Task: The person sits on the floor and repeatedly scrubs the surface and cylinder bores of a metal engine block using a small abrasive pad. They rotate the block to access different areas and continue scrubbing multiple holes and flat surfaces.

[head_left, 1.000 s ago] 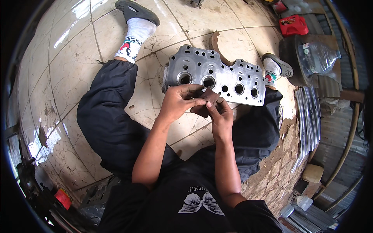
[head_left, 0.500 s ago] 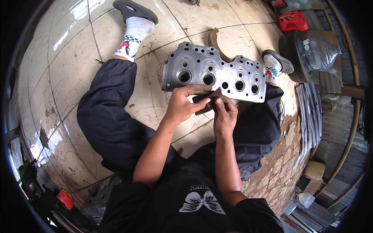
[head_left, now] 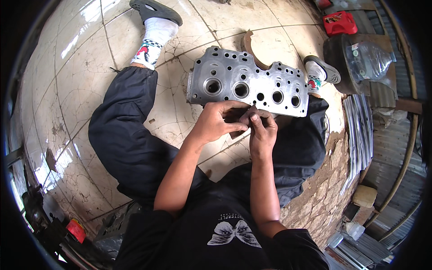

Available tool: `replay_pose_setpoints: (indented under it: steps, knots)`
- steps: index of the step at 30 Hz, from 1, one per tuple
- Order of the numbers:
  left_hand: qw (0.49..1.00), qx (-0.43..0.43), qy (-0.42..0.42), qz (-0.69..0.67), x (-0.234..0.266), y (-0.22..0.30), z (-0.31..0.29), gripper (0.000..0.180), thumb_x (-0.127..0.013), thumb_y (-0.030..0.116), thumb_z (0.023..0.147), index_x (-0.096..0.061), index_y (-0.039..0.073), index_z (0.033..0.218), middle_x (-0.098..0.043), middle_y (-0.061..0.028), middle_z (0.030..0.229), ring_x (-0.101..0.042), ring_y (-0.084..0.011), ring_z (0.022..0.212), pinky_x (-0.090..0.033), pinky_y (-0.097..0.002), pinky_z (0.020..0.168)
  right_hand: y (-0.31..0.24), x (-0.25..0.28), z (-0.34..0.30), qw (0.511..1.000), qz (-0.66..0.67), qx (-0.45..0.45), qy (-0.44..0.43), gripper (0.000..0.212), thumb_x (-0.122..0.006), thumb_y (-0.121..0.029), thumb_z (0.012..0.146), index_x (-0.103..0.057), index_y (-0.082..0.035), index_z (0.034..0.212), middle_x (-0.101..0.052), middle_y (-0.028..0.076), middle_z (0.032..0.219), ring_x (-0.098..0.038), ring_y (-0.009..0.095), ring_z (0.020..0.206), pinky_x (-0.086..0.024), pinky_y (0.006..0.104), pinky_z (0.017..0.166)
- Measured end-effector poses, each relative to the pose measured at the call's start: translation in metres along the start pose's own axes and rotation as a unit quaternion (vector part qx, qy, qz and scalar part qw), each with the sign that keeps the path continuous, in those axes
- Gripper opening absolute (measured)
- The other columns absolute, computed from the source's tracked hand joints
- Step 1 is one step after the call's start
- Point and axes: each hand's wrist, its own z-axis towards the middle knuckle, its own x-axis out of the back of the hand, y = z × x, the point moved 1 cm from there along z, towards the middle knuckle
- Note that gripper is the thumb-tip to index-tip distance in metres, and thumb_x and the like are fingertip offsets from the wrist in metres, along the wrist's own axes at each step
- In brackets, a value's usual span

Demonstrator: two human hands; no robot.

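A grey metal cylinder head (head_left: 265, 83) with round ports and several small holes lies on the floor between my legs. At its near edge, my left hand (head_left: 217, 120) pinches a small folded piece of dark brown sandpaper (head_left: 247, 117) between thumb and fingers. My right hand (head_left: 263, 130) grips the same piece from the other side, thumb on top. Fingers cover much of the sandpaper; one corner pokes out beneath my left thumb. Both hands are close together, just in front of the ports.
Behind the cylinder head lies a curved brown piece (head_left: 248, 42). A red jerrycan (head_left: 339, 23), a clear plastic bottle (head_left: 371, 60) and corrugated metal sheets (head_left: 358, 130) are at the right. A red container (head_left: 75, 230) stands at the lower left, by dark machinery.
My fingers have shifted on the sandpaper, and its raised corner has tipped down. More of it shows below my left thumb. The cylinder head stays in place.
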Motion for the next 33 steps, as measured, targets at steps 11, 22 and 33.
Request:
replay_pose_setpoints:
  steps: [11,22,33]
  knots:
    - [0.996,0.007,-0.004,-0.084,-0.009,-0.016,0.004,0.068,-0.082,-0.014,0.082,-0.060,-0.003,0.145,-0.073,-0.0144,0.128,-0.074,-0.0185,0.110,-0.065,-0.0348,0.095,-0.022,-0.007,0.002,0.993,0.078,0.044,0.072,0.018,-0.077,-0.014,0.101,-0.069,0.000,0.109,-0.071,0.010,0.110,-0.066,0.019,0.105,-0.053,0.0355,0.099]
    - [0.996,-0.059,0.059,0.008,0.004,0.004,0.003,0.054,-0.083,0.002,0.089,-0.066,-0.002,0.141,-0.073,-0.0130,0.130,-0.070,-0.0192,0.118,-0.058,-0.0354,0.102,-0.022,0.000,0.000,0.996,-0.026,0.080,0.029,0.013,-0.078,-0.009,0.099,-0.071,0.000,0.107,-0.074,0.006,0.104,-0.066,0.015,0.099,-0.052,0.0327,0.096]
    - [0.995,-0.054,0.075,0.023,0.003,-0.001,0.002,0.032,-0.074,-0.001,0.098,-0.072,-0.005,0.130,-0.078,-0.0118,0.119,-0.073,-0.0141,0.107,-0.060,-0.0275,0.094,-0.032,-0.006,0.000,0.984,-0.093,0.045,-0.142,0.015,-0.068,-0.009,0.105,-0.072,0.002,0.114,-0.072,0.004,0.100,-0.064,0.014,0.096,-0.051,0.0296,0.091]
